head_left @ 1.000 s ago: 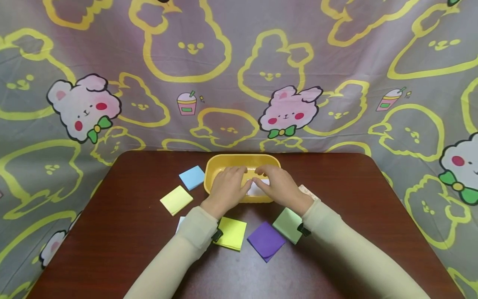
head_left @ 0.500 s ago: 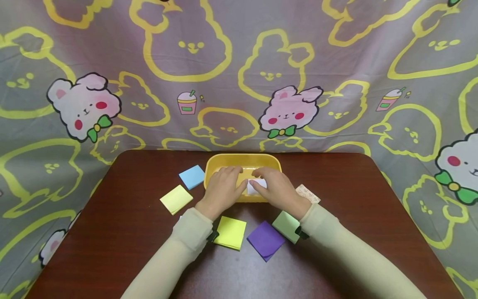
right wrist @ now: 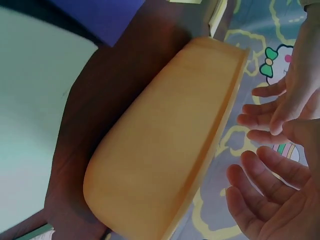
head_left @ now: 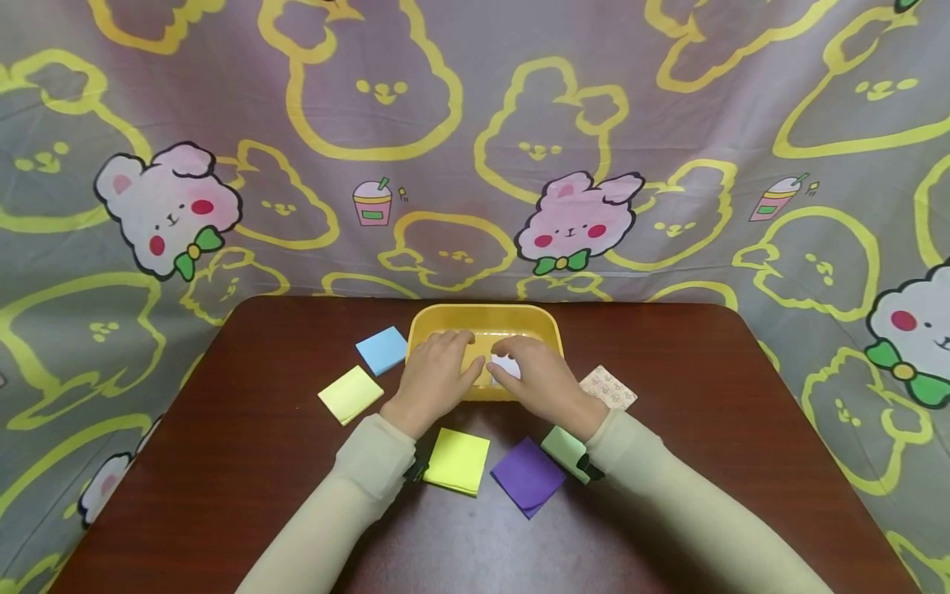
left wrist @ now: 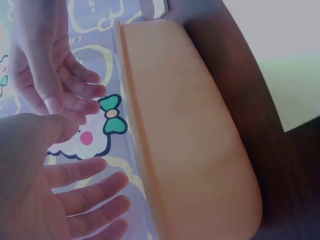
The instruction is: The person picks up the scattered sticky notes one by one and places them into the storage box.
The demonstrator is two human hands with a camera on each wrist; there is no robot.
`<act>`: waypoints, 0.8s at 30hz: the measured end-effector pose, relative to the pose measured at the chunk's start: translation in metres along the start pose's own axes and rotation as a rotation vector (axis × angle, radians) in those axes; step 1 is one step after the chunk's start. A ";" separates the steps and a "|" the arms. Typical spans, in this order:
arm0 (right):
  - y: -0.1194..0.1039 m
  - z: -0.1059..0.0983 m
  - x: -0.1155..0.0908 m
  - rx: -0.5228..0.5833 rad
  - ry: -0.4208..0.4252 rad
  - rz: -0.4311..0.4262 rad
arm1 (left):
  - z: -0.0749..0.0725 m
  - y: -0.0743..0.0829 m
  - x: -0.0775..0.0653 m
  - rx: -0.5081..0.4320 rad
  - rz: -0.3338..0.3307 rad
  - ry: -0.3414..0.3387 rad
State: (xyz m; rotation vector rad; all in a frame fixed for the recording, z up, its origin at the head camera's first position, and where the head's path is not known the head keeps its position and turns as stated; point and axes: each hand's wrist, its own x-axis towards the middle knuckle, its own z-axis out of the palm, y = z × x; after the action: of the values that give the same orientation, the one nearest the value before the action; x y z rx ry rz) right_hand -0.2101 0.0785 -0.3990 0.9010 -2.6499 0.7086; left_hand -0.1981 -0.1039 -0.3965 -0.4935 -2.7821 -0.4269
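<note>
Yellow oblong plastic tub (head_left: 486, 318); white paper piece (head_left: 507, 364) inside, head view only. Wrist views: outer wall (left wrist: 185, 125). Left hand (head_left: 434, 373), right hand (head_left: 542, 375): over tub, fingers loosely spread.

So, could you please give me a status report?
Left hand, right hand: empty, above yellow box. White paper inside, partly hidden. Nothing visibly in the way.

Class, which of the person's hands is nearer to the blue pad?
Left. The left hand is just right of the blue pad; the right hand is farther right, beyond the left hand.
</note>
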 end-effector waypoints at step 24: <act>-0.005 0.015 -0.001 -0.024 -0.041 0.003 | -0.004 -0.017 -0.008 0.003 -0.052 0.008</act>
State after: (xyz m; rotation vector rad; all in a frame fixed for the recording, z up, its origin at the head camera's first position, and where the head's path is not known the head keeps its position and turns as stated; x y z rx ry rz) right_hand -0.2073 0.0681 -0.4102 0.9145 -2.6904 0.6643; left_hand -0.1961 -0.1232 -0.3992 -0.4186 -2.7929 -0.4357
